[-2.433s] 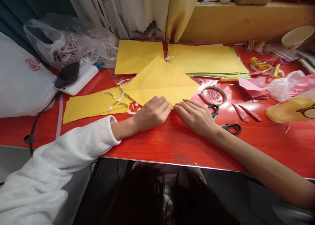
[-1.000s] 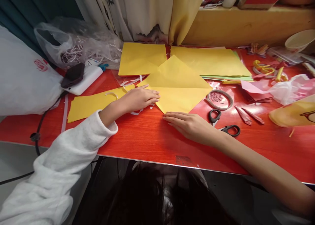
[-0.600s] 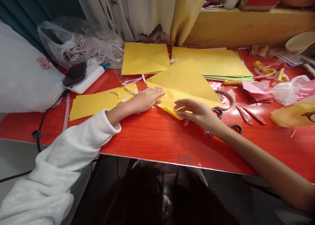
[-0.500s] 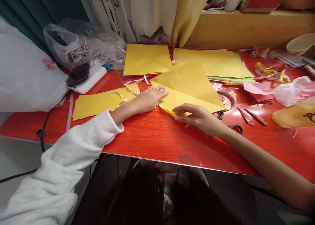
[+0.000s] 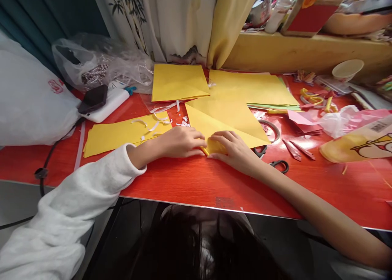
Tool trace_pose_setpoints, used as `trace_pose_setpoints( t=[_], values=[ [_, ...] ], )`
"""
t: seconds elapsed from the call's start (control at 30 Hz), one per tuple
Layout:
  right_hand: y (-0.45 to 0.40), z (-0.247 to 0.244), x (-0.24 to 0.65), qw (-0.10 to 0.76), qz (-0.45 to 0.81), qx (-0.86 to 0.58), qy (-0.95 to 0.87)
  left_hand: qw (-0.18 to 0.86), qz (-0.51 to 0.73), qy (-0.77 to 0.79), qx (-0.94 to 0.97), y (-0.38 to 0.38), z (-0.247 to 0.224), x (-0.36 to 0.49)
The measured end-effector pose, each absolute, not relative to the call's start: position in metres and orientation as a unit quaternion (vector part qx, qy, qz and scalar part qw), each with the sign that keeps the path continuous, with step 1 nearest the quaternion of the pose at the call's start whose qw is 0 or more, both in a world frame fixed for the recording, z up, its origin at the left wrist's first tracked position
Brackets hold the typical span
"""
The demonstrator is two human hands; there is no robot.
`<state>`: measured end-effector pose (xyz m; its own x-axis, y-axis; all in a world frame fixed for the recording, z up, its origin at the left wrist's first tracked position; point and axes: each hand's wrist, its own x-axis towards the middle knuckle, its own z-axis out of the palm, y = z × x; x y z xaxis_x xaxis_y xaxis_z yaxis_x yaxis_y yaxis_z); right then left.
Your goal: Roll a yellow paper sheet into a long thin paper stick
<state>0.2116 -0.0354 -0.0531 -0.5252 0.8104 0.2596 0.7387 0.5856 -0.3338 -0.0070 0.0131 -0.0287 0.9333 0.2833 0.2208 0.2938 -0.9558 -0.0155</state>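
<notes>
A yellow sheet of paper [image 5: 220, 129] lies at an angle on the red table, with a diagonal line across it and its near corner curled up. My left hand [image 5: 185, 142] pinches the left end of that curled corner, fingers bent. Against the same corner, just to the right, my right hand [image 5: 234, 151] closes with thumb and fingers around the curled paper. The fingertips of both hands are close together and partly cover the roll. Under my left forearm lies a stack of yellow paper strips [image 5: 113, 137] with white paper scraps [image 5: 153, 126] on it.
Scissors [image 5: 280, 165] and a tape roll [image 5: 272, 129] lie right of the sheet. Behind are more yellow sheets [image 5: 180, 82]. A phone [image 5: 93, 98] rests on a white box at left, near a white bag [image 5: 30, 104]. A yellow cup [image 5: 352, 145] lies at right.
My left hand has gone from lying flat on the sheet to pinching its near corner. My right hand has moved closer to it, and the corner is curled more tightly.
</notes>
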Motion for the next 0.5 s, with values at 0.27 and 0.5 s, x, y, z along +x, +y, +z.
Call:
trace_pose_setpoints(
  t=[0.27, 0.5],
  values=[
    [-0.031, -0.057, 0.214, 0.184, 0.059, -0.412, -0.89, 0.21, -0.142, -0.105, -0.962, 0.001, -0.038, 0.002],
    [-0.032, -0.055, 0.217, 0.18, 0.013, -0.414, -0.892, 0.206, -0.221, -0.184, -0.935, 0.001, -0.042, 0.004]
  ],
)
